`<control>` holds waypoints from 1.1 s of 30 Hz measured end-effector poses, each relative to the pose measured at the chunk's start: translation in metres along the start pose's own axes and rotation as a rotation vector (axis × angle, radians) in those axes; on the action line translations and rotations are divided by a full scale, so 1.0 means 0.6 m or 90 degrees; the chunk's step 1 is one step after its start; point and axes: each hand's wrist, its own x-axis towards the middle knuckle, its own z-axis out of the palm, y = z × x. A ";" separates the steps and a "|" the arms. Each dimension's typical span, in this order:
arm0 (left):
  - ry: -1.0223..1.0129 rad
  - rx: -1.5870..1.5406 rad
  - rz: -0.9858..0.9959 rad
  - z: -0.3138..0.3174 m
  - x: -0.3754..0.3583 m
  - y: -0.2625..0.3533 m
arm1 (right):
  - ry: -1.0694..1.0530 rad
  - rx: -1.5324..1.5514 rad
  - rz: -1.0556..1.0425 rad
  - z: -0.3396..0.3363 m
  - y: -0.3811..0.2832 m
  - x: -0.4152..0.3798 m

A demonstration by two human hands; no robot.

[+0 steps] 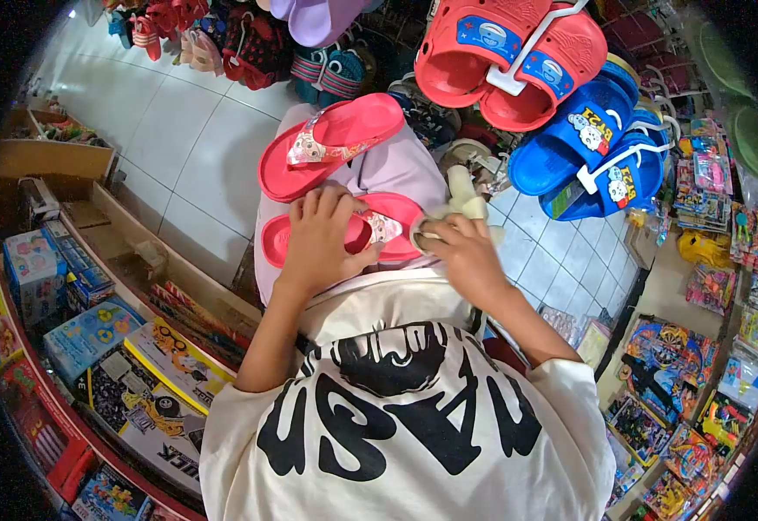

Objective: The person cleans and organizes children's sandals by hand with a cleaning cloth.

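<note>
1. A person sits with two pink sandals across the lap (407, 165), which serves as the work surface and presumably keeps both within easy reach.

2. The near pink sandal (385, 227) lies on the lap close to the shirt (396, 434), between the two hands. Its decorated strap faces up.

3. The left hand (316, 239) grasps this sandal from above, fingers curled over the far edge and thumb on the near side. The grip seems meant to keep the sandal from sliding while the other hand presses.

4. The right hand (461, 256) clutches a cream cloth (466, 195), fingers bent around it at the sandal's right end. The cloth appears bunched, perhaps to keep it compact under the fingertips; part of it spills out beyond the hand.

5. The far pink sandal (344, 135) rests on the lap just beyond, tilted, with no hand on it. That spot probably leaves both hands free for its mate.

6. To the upper right, red clogs (474, 69) and blue slides (561, 156) hang on white hooks, likely to keep pairs together. Boxed toys (171, 356) fill a shelf at left.
</note>
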 end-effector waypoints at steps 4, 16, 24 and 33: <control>-0.013 -0.020 0.105 -0.023 -0.006 -0.003 | 0.016 0.084 0.016 -0.012 0.018 -0.009; -0.240 -0.285 0.037 -0.086 0.016 -0.010 | 0.139 0.377 0.089 -0.105 -0.009 0.012; -0.056 -0.085 -0.012 -0.081 0.028 -0.025 | 0.323 0.149 -0.002 -0.066 -0.050 0.056; -0.018 -0.057 -0.049 -0.045 0.029 -0.036 | 0.185 -0.068 -0.055 0.078 0.006 0.116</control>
